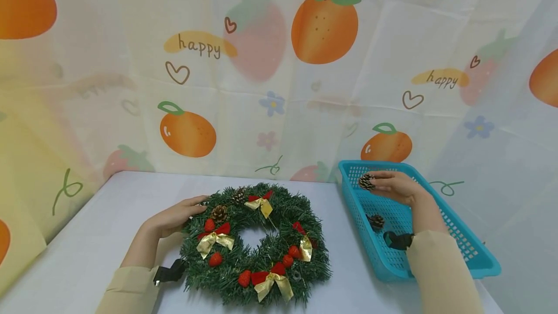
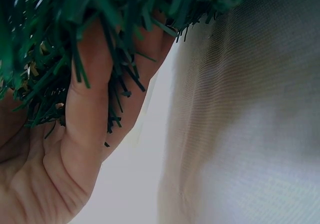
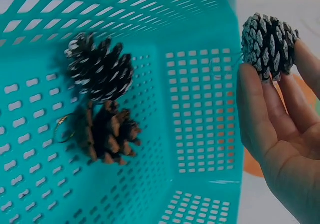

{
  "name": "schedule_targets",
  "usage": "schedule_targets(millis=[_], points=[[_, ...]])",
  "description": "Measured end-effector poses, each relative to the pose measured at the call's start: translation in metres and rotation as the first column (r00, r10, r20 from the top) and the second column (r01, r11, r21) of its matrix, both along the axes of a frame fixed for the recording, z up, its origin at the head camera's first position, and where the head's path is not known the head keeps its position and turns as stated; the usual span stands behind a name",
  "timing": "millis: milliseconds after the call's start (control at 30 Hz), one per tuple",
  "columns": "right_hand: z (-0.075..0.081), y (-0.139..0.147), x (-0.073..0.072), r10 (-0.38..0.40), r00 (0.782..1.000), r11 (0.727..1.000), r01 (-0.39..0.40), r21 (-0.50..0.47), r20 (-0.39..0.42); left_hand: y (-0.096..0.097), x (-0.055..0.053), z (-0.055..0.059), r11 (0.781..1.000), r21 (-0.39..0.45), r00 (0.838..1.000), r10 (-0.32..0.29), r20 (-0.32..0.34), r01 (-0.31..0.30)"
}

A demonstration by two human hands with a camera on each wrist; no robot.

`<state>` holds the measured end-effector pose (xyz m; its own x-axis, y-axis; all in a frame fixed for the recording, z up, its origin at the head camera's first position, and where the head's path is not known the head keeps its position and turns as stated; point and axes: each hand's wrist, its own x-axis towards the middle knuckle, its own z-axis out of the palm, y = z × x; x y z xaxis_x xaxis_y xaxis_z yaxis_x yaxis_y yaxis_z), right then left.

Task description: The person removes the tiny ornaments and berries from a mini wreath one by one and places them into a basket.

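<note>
A green wreath with bows, red berries and pine cones lies on the table. My left hand grips its upper left edge; in the left wrist view the fingers reach into the greenery, which hides their tips. Between the fingertips and thumb of my right hand is a white-tipped pine cone, held above the far part of a blue basket. Inside the basket lie a dark frosted pine cone and a brown pine cone, touching or nearly so.
The white table carries the wreath at the middle and the basket at the right. Behind them hangs a cloth printed with fruit. A gold loop shows beside the brown cone.
</note>
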<state>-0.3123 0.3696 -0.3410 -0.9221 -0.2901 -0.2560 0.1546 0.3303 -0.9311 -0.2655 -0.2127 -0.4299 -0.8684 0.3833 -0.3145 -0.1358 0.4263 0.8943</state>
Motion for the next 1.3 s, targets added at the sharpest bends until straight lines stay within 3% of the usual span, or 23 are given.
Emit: schedule_targets(millis=[400,633,1300], points=[[-0.019,0.002,0.003,-0.064,0.996,0.997,0.067,-0.037,0.066,-0.003,-0.001,-0.004,1.0,0.024,1.0,-0.01,0.01,0.009],[-0.021,-0.001,0.004,-0.086,0.993,0.996,0.088,-0.024,0.075,-0.006,-0.002,-0.009,0.999,0.052,1.0,-0.007,0.023,0.006],[-0.025,-0.002,-0.001,-0.06,0.996,0.998,0.06,-0.003,0.065,-0.012,-0.006,-0.014,0.994,0.108,0.999,-0.037,0.039,0.032]])
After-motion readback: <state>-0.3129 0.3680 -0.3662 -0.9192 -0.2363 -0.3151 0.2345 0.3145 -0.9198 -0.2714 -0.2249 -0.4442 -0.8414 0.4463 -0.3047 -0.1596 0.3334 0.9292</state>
